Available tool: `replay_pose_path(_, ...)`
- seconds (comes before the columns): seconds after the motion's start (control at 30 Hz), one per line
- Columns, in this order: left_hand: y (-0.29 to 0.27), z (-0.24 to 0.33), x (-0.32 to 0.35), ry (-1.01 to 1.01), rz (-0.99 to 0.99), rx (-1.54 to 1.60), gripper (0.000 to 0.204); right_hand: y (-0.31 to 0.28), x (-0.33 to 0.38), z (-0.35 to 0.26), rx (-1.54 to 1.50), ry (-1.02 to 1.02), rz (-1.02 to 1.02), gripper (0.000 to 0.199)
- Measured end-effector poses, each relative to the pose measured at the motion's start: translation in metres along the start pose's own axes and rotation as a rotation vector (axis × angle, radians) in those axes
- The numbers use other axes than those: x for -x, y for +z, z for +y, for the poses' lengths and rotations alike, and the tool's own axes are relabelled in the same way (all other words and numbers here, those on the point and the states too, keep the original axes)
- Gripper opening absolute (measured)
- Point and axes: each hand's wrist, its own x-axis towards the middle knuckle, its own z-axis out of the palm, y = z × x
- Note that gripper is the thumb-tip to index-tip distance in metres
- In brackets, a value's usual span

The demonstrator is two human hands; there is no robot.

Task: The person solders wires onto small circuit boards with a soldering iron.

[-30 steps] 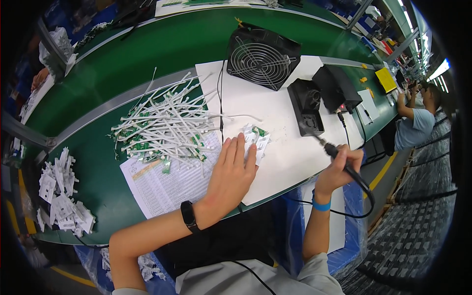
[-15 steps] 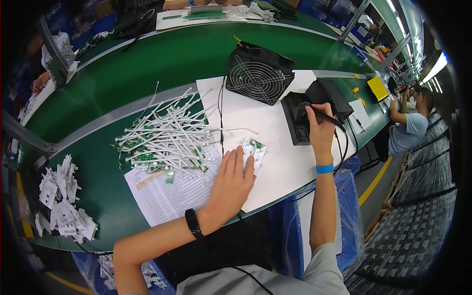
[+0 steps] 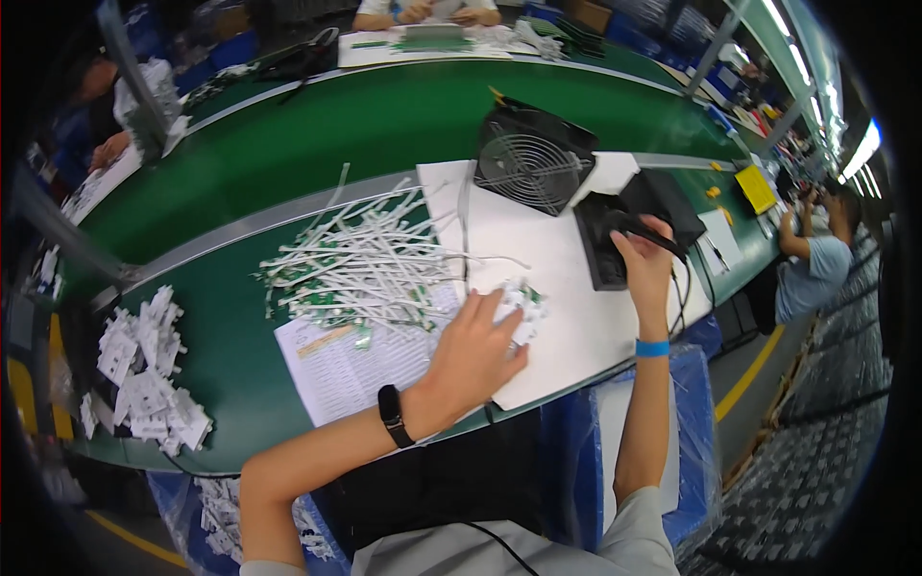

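My right hand [image 3: 645,257] is closed round the black handle of a soldering iron [image 3: 653,236], its front end at a black iron stand [image 3: 602,252]. A cord trails from the handle. My left hand [image 3: 476,351] rests with fingers spread, its fingertips at a white plastic part [image 3: 524,324] with a bit of green circuit board on it. The part lies on a white board [image 3: 567,336] and is partly hidden by the fingers. Left of it lies a heap of white cables with small green circuit boards [image 3: 360,264].
A black fan with a wire guard [image 3: 534,161] stands behind the white board. A black box [image 3: 663,204] sits beside the stand. A printed sheet [image 3: 351,374] lies under the cable heap; white plastic parts [image 3: 144,374] are piled far left. Co-workers sit across and to the right.
The whole view has shifted, with the table things now farther right. My left fingers have spread apart over the white part. The right hand stays at the stand with the soldering iron.
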Motion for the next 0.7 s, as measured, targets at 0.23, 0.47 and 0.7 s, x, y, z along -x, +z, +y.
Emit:
replay_pose_path(0.23,-0.113,-0.011,-0.033,-0.112,0.110,-0.089,0.041,0.005,0.085,-0.050,-0.003,0.237,-0.190,0.024)
replay_pose_path(0.47,-0.200,-0.221,-0.093,-0.399,0.300,-0.442,0.029,0.055,0.114,-0.113,-0.056,0.216,-0.626,0.030)
replay_pose_path(0.7,-0.184,-0.351,-0.074,-0.749,0.249,-0.779,0.101,0.141,0.108,-0.175,0.027,0.015,-0.955,0.023)
